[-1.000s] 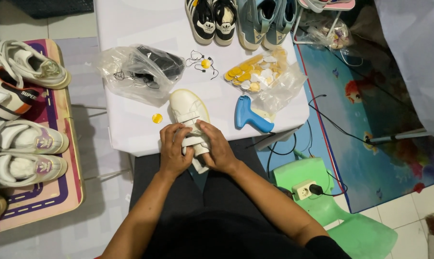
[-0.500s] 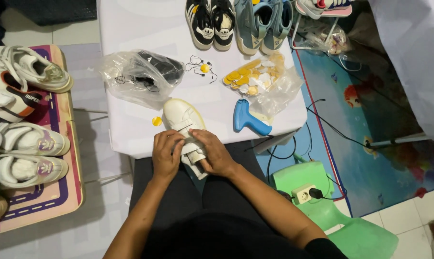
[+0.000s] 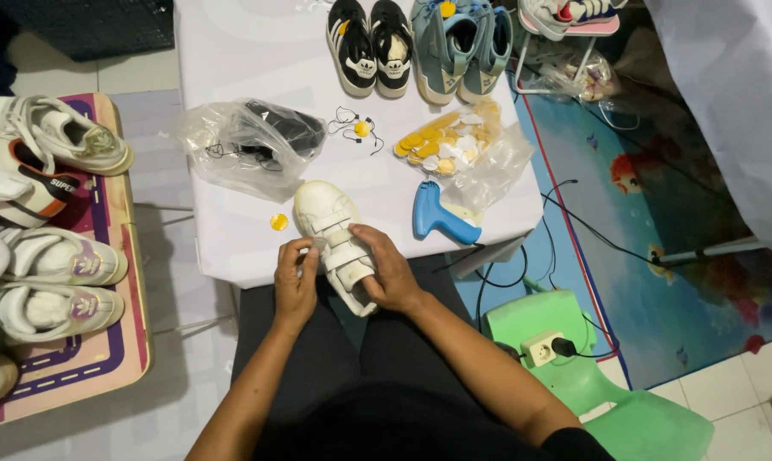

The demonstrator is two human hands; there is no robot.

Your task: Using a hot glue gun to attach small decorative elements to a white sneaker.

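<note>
1. While you lean over the white table point(image 3: 232, 248), your left hand point(image 3: 294, 286) pinches the white strap shoe point(image 3: 339, 243) at its near edge.
2. Your right hand point(image 3: 392, 273) grips the shoe's heel.
3. A blue tagging gun point(image 3: 437, 218) lies just beside it.

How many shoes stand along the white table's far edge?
4 full ones: a black pair left, a grey-blue pair beside it. Another shoe sits on a rack further right, cut off by the frame.

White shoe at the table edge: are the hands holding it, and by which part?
Yes. Both hands hold the white shoe: the left hand at its side by the straps, the right hand over the heel end.
</note>
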